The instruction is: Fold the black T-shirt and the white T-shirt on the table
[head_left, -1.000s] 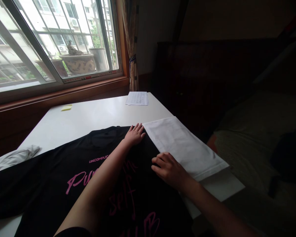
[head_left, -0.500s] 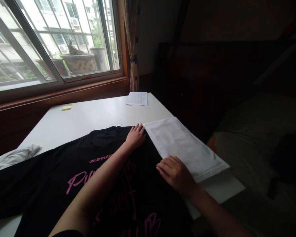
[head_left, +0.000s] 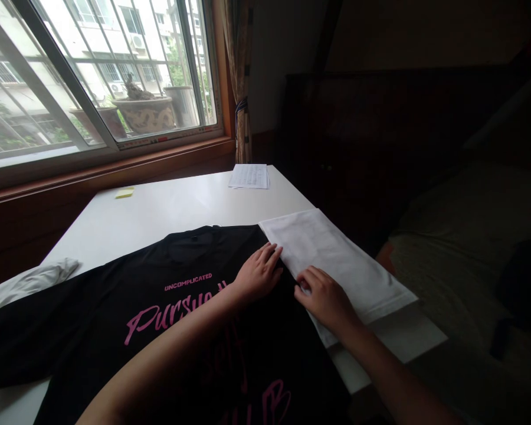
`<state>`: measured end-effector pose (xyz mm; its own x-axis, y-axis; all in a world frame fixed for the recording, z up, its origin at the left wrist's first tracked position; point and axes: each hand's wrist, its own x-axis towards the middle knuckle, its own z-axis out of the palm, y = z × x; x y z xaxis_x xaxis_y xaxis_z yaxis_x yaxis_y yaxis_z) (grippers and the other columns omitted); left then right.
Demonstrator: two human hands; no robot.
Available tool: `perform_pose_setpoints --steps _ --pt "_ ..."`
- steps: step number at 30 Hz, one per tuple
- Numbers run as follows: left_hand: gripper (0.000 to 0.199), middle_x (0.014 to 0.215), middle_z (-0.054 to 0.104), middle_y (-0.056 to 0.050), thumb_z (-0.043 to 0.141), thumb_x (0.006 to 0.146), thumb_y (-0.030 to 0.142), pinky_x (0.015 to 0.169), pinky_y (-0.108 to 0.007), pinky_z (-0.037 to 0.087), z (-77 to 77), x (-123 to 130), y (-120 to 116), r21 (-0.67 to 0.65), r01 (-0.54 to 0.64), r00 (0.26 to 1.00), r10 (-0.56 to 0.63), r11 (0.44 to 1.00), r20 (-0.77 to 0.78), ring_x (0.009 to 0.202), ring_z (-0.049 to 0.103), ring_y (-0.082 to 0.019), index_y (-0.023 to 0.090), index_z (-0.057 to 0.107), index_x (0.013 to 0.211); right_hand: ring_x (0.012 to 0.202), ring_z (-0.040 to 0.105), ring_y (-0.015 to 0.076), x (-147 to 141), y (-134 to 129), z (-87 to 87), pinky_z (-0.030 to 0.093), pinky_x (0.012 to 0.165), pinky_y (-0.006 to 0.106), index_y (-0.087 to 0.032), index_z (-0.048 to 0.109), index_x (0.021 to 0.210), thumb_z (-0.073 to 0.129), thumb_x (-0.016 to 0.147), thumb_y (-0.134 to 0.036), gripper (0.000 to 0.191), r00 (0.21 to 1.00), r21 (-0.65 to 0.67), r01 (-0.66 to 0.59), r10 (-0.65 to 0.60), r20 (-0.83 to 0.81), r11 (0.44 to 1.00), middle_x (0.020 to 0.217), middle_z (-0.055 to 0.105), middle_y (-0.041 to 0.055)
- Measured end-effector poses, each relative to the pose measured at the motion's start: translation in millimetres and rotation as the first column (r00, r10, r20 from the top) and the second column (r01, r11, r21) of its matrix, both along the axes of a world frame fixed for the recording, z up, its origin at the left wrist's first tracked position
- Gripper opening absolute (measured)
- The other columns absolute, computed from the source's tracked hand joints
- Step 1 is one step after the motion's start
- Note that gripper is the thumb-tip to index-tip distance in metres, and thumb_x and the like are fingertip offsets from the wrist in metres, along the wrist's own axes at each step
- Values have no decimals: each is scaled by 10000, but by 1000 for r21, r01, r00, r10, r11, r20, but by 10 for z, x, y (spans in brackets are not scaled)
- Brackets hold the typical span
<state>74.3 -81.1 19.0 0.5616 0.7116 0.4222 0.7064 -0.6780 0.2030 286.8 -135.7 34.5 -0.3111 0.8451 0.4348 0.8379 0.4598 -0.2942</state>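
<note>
A black shirt point(head_left: 190, 254) with pink lettering lies spread front up before me, its long sleeve reaching out to the left. Against its right side is a flat piece of white fabric point(head_left: 349, 265) with a hemmed end. My left hand point(head_left: 260, 271) rests palm down on the shirt close to that border, its fingers stretched out and nothing held. Just right of it, my right hand point(head_left: 325, 298) has curled fingers, with thumb and forefinger pinched at the shirt's right edge. The pinched cloth itself is mostly hidden by the fingers.
The white table point(head_left: 194, 198) carries papers point(head_left: 248, 176) at its far end and a yellow pad point(head_left: 124, 193) at the far left. Crumpled pale cloth point(head_left: 30, 284) lies at the left edge. Beyond are a barred window and a curtain point(head_left: 242, 106); the right side is dark.
My left hand has slid from the shirt's shoulder down and to the right, nearer the right hand. The right hand has shifted slightly right, its fingers now more curled.
</note>
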Motion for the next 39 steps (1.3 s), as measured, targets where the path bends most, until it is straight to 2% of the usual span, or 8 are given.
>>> perform_pose_setpoints --steps 5,9,17,22,26,29,34,39 --pt "650 1646 325 -147 381 1051 522 1242 -522 271 -202 -48 64 -71 -41 988 30 997 -149 1537 270 -303 159 308 1585 678 564 183 26 -8 -76 459 658 304 -243 550 830 583 815 -127 121 993 -3 17 -18 -119 1000 744 570 -4" --pt "681 1662 273 -145 373 1049 534 1241 -533 258 -141 -56 3 -93 -35 983 17 995 -183 1549 228 -297 151 265 1602 708 568 187 17 -32 -80 473 679 307 -238 561 843 569 842 -124 114 989 -25 4 -8 -151 1000 768 566 4" --pt "717 1665 223 -160 392 1048 534 1256 -540 222 28 -82 -626 -187 271 944 -299 944 -139 1560 171 -278 141 203 1618 752 605 197 67 -37 -59 496 695 320 -231 605 890 521 932 -152 123 968 -45 -73 60 -243 996 821 616 27" --pt "711 1644 272 -181 458 1028 524 1257 -564 217 51 -128 -719 -213 326 929 -354 921 -105 1546 222 -291 138 273 1597 824 637 212 78 -42 -43 526 756 347 -236 655 1020 494 998 -196 168 956 -48 -97 80 -283 994 910 666 47" --pt "522 1610 390 -126 471 1044 369 1259 -480 267 163 -292 -520 -263 397 908 -418 879 -25 1501 357 -221 187 396 1527 837 642 209 82 -95 -16 540 782 359 -248 697 1061 497 1010 -196 213 946 -28 -164 149 -287 986 896 666 42" --pt "402 1568 475 -89 446 1035 242 1246 -430 309 223 -420 -255 -260 361 926 -378 896 -16 1483 390 -188 213 506 1431 843 632 212 69 -128 1 545 792 372 -252 719 1122 510 1000 -191 250 953 20 -212 211 -219 977 885 654 47" --pt "511 1653 308 -109 436 1051 370 1242 -508 283 103 -439 254 -172 90 971 -125 981 -202 1543 250 -244 199 407 1531 880 595 230 30 -120 -35 528 820 405 -237 737 1170 558 979 -208 264 981 70 -181 185 -64 981 955 633 75" --pt "612 1665 270 -108 337 1071 482 1260 -522 223 -37 -367 636 -145 -144 946 93 979 -309 1557 210 -246 172 297 1597 875 581 230 11 -124 -68 510 820 400 -225 761 1067 549 973 -171 238 986 63 -154 157 -48 986 931 622 75"
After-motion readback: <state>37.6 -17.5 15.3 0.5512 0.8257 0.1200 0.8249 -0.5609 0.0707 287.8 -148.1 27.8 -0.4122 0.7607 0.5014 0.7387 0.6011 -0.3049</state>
